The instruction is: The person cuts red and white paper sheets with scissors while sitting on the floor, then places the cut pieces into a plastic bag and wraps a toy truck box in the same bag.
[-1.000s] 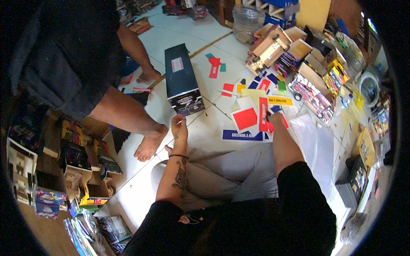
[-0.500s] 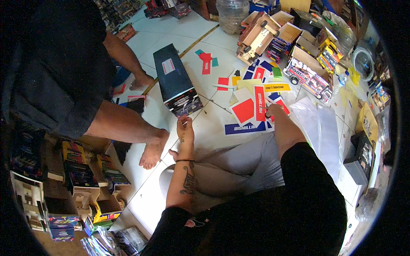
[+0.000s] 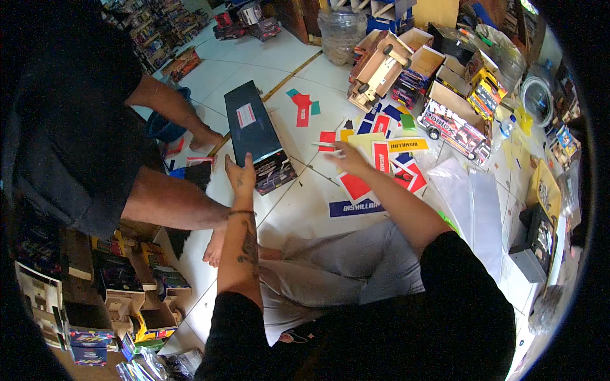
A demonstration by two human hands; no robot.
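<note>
Dark, perhaps navy box (image 3: 253,130); red and blue stickers (image 3: 381,159).

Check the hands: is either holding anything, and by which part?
Left hand rests open on the near end of the long dark box, not gripping. Right hand pinches a thin white stick at one end; the grip is small and blurred.

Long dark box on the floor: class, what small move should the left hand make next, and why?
Probably close the fingers around the near end of the long dark box. The left hand lies open against that end without gripping, while the right hand is busy over the coloured stickers.
</note>
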